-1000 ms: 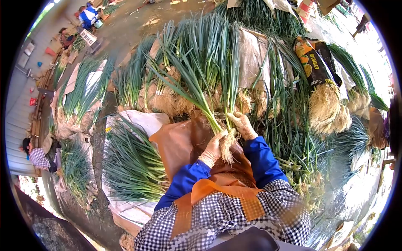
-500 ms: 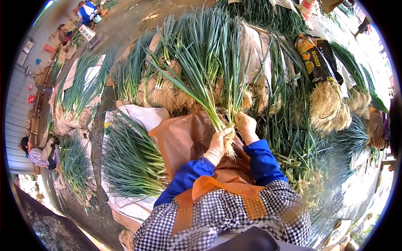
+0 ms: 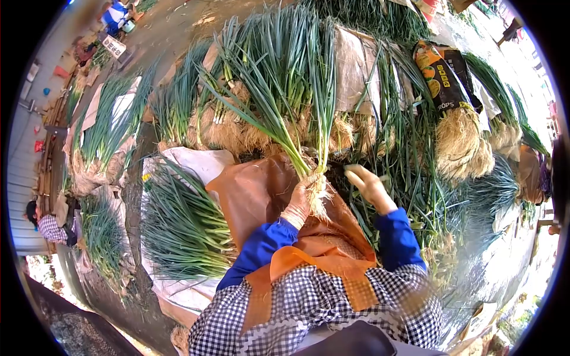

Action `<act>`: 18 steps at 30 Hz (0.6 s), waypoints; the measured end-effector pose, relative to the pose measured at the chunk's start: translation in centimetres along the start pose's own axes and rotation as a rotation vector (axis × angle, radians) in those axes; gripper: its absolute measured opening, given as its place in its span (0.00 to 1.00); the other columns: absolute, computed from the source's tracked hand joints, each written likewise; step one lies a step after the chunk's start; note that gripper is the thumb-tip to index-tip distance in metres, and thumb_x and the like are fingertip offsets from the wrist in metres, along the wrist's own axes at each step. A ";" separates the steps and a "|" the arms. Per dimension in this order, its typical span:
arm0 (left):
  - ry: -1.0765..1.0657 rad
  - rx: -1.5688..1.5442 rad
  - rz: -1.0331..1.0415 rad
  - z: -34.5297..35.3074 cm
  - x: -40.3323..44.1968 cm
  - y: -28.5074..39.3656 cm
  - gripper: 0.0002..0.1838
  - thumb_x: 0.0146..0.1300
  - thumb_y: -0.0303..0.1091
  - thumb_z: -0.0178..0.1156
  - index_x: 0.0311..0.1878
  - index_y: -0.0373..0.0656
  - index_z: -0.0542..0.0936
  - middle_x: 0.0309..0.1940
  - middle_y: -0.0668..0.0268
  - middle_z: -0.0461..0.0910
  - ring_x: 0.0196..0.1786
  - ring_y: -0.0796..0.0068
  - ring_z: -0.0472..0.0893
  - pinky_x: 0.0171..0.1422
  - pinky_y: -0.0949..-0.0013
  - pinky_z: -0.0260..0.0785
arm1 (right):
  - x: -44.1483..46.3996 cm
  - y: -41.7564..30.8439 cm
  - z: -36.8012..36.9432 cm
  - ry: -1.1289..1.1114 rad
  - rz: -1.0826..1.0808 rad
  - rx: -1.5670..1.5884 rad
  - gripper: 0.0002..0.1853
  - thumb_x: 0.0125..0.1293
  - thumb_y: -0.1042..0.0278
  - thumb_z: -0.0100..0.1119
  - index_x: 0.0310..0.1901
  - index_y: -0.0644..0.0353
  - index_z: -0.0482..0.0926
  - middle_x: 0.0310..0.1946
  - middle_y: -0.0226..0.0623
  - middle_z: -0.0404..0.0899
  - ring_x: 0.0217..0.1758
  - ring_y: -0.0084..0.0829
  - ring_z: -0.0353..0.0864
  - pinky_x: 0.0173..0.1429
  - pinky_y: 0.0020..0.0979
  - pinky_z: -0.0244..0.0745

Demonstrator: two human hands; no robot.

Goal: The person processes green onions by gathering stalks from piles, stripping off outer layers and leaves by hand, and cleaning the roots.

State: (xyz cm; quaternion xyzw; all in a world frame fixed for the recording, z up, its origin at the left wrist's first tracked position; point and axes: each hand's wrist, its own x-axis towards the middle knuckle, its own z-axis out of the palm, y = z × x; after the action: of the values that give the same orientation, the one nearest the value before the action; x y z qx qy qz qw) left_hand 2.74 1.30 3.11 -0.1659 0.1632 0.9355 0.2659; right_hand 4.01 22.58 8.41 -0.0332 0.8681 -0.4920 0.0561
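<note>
My left hand (image 3: 298, 200) is closed around the lower stalks of a few green onions (image 3: 291, 145), just above their pale, stringy roots. Their leaves fan upward in two clusters over the brown apron (image 3: 249, 190) on my lap. To the right, my right hand (image 3: 369, 187) is apart from these stalks, fingers stretched out and slightly blurred. It hovers by the apron's edge, over loose green leaves (image 3: 409, 196). No held thing can be made out in it.
Trimmed green onions (image 3: 184, 225) lie on a white sheet (image 3: 208, 160) at left. Rooted bunches (image 3: 276, 71) stand ahead. A black printed bag (image 3: 445, 77) lies over roots at right. A person in a checked top (image 3: 53, 228) sits far left.
My right hand has let go of the stalks near the roots and moved right and slightly down, its fingers now extended. My left hand keeps its hold on the green onions.
</note>
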 end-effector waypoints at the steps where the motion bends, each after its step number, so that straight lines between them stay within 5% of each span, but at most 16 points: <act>1: 0.008 0.023 -0.004 -0.7 0.0 0.1 0.15 0.64 0.27 0.52 0.53 0.34 0.73 0.35 0.60 0.79 0.33 0.72 0.79 0.37 0.70 0.75 | 2.4 1.1 2.1 -0.008 -0.123 0.231 0.19 0.67 0.56 0.52 0.52 0.63 0.72 0.48 0.43 0.78 0.49 0.36 0.78 0.53 0.30 0.72; 2: 0.004 0.031 0.002 -0.1 -0.1 0.2 0.15 0.64 0.27 0.52 0.53 0.34 0.73 0.35 0.60 0.79 0.33 0.72 0.79 0.37 0.70 0.75 | 3.7 -1.6 2.5 -0.105 0.066 0.349 0.19 0.65 0.59 0.54 0.52 0.63 0.72 0.43 0.42 0.78 0.45 0.37 0.79 0.48 0.31 0.74; 3: 0.078 0.082 0.051 1.2 -0.4 0.1 0.14 0.63 0.27 0.52 0.52 0.35 0.74 0.36 0.61 0.79 0.35 0.72 0.79 0.39 0.70 0.76 | 5.7 2.3 4.6 0.017 -0.552 -0.258 0.19 0.62 0.61 0.54 0.53 0.58 0.73 0.34 0.40 0.76 0.38 0.37 0.79 0.38 0.33 0.76; 4: 0.158 0.129 0.101 1.9 -0.7 0.0 0.13 0.63 0.26 0.53 0.51 0.36 0.74 0.36 0.63 0.79 0.37 0.72 0.80 0.41 0.71 0.76 | 5.6 -0.7 4.3 -0.042 -0.487 -0.705 0.18 0.59 0.62 0.54 0.52 0.52 0.75 0.28 0.36 0.73 0.32 0.38 0.78 0.30 0.35 0.75; 6: 0.130 0.149 0.142 0.1 -0.2 -0.4 0.12 0.62 0.27 0.54 0.49 0.36 0.75 0.36 0.63 0.79 0.37 0.72 0.80 0.42 0.70 0.76 | 5.5 -2.8 4.4 -0.146 -0.507 -0.845 0.18 0.59 0.61 0.55 0.51 0.47 0.76 0.27 0.32 0.73 0.30 0.37 0.78 0.29 0.34 0.74; 7: 0.141 0.145 0.134 0.6 -0.5 -0.3 0.12 0.62 0.27 0.54 0.49 0.36 0.75 0.36 0.63 0.79 0.37 0.72 0.80 0.42 0.70 0.76 | 5.6 -1.6 5.3 -0.127 -0.497 -0.787 0.18 0.58 0.60 0.54 0.51 0.49 0.76 0.26 0.32 0.73 0.29 0.36 0.78 0.28 0.33 0.74; 8: 0.150 0.143 0.126 1.6 -0.9 -0.1 0.12 0.61 0.28 0.55 0.48 0.36 0.75 0.36 0.64 0.79 0.37 0.72 0.80 0.42 0.70 0.76 | 5.4 -3.5 5.0 -0.312 0.065 -0.307 0.18 0.62 0.59 0.49 0.53 0.53 0.75 0.25 0.32 0.72 0.27 0.32 0.77 0.30 0.32 0.75; 10: 0.193 0.159 0.074 2.3 -1.4 0.3 0.12 0.61 0.28 0.55 0.47 0.36 0.75 0.35 0.64 0.79 0.37 0.72 0.80 0.42 0.71 0.76 | 1.7 -7.2 2.9 -0.460 0.176 0.104 0.18 0.67 0.59 0.45 0.51 0.58 0.75 0.26 0.33 0.74 0.27 0.28 0.75 0.32 0.32 0.75; 11: 0.147 0.191 0.096 1.8 -1.4 0.5 0.11 0.61 0.28 0.54 0.47 0.35 0.75 0.35 0.63 0.79 0.36 0.71 0.80 0.41 0.72 0.76 | 0.5 -5.2 3.0 -0.603 0.023 -0.026 0.18 0.68 0.57 0.45 0.49 0.60 0.77 0.26 0.33 0.75 0.27 0.27 0.75 0.34 0.31 0.74; 13: 0.107 0.196 0.135 1.8 -1.7 0.7 0.12 0.63 0.29 0.52 0.47 0.34 0.75 0.33 0.61 0.80 0.33 0.70 0.80 0.39 0.72 0.77 | -1.1 -1.6 0.9 -0.824 0.081 -0.008 0.19 0.68 0.55 0.46 0.50 0.61 0.76 0.31 0.34 0.76 0.29 0.26 0.75 0.38 0.31 0.75; 14: 0.093 0.128 0.038 0.8 -1.2 1.0 0.13 0.67 0.30 0.47 0.49 0.32 0.73 0.35 0.61 0.76 0.33 0.72 0.78 0.36 0.72 0.76 | -1.7 -1.5 -0.7 -0.896 0.294 0.143 0.21 0.67 0.54 0.46 0.53 0.60 0.73 0.36 0.35 0.77 0.30 0.25 0.76 0.41 0.30 0.75; 15: 0.034 0.064 -0.023 -0.7 -0.5 1.3 0.12 0.67 0.30 0.47 0.47 0.32 0.72 0.31 0.62 0.74 0.29 0.73 0.75 0.31 0.73 0.72 | -1.9 1.5 -0.4 -0.800 0.404 -0.076 0.18 0.65 0.53 0.49 0.49 0.57 0.77 0.36 0.35 0.80 0.35 0.28 0.81 0.44 0.32 0.75; 16: -0.024 -0.004 -0.082 -1.7 -0.1 1.3 0.11 0.67 0.30 0.46 0.46 0.32 0.71 0.28 0.64 0.72 0.25 0.75 0.72 0.27 0.74 0.68 | -3.3 9.0 -0.1 -0.617 -0.073 -0.803 0.16 0.64 0.52 0.52 0.40 0.56 0.81 0.35 0.36 0.82 0.39 0.32 0.83 0.45 0.35 0.76; 18: 0.080 0.017 -0.081 -0.3 -0.1 1.6 0.10 0.66 0.31 0.47 0.43 0.32 0.70 0.24 0.66 0.67 0.22 0.77 0.65 0.23 0.74 0.62 | -0.4 12.7 0.6 -0.469 0.086 -0.801 0.17 0.64 0.52 0.52 0.46 0.54 0.79 0.38 0.35 0.82 0.41 0.31 0.82 0.45 0.34 0.75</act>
State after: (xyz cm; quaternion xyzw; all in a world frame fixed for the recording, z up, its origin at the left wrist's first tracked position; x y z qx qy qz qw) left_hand 2.04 -0.13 3.22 -0.2072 0.1749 0.9151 0.2984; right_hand 4.47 28.63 -2.73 -0.1268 0.9542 -0.0946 0.2538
